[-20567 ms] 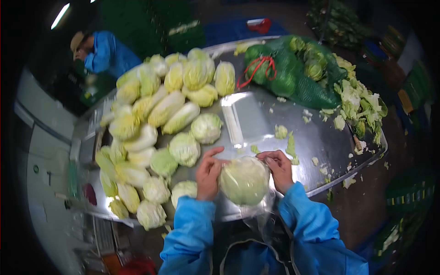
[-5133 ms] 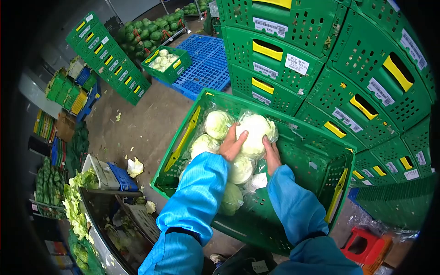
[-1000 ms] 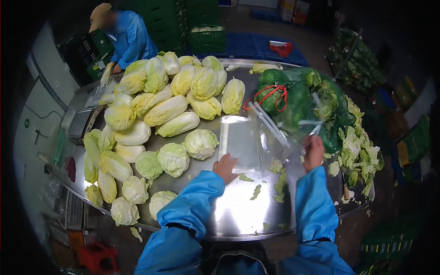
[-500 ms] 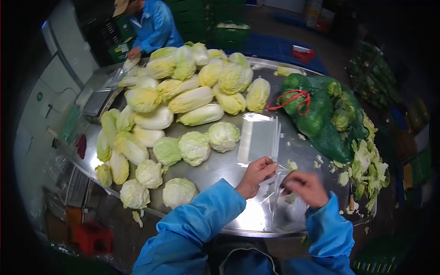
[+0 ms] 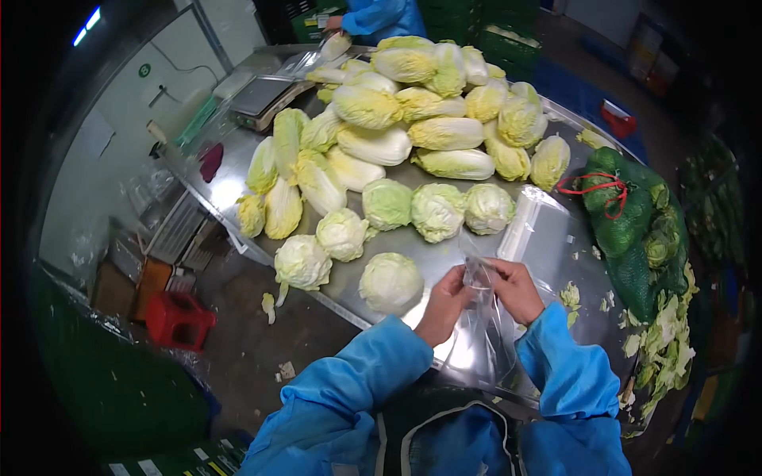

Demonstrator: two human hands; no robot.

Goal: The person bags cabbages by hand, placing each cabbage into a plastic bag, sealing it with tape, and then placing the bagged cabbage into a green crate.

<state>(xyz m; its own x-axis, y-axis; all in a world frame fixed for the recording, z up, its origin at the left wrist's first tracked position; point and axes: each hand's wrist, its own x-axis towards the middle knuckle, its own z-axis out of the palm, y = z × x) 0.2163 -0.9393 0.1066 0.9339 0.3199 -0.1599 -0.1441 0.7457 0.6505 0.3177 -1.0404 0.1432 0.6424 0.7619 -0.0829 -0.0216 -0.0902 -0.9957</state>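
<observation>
A clear plastic bag (image 5: pixel 486 337) hangs between my two hands over the metal table's near edge. My left hand (image 5: pixel 446 306) pinches its upper left side. On the opposite side, the fingers of my right hand (image 5: pixel 516 290) are closed on the bag's top edge. Just left of my left hand sits a round pale cabbage (image 5: pixel 391 283). More round cabbages (image 5: pixel 438 212) stand in a loose row beyond the bag. Behind my right hand lies a flat stack of clear bags (image 5: pixel 541 230).
Chinese cabbages (image 5: pixel 373 145) are heaped across the table's far side. A green net sack (image 5: pixel 627 230) of cabbages, tied with red string, lies right, beside leaf trimmings (image 5: pixel 667 341). A scale (image 5: pixel 266 99) stands at the far left, near a co-worker's blue sleeve (image 5: pixel 381 17). A red stool (image 5: pixel 179 319) is on the floor.
My right hand has come left to the bag, and both hands now grip its top close together. The view has turned left, so the table's contents appear farther right.
</observation>
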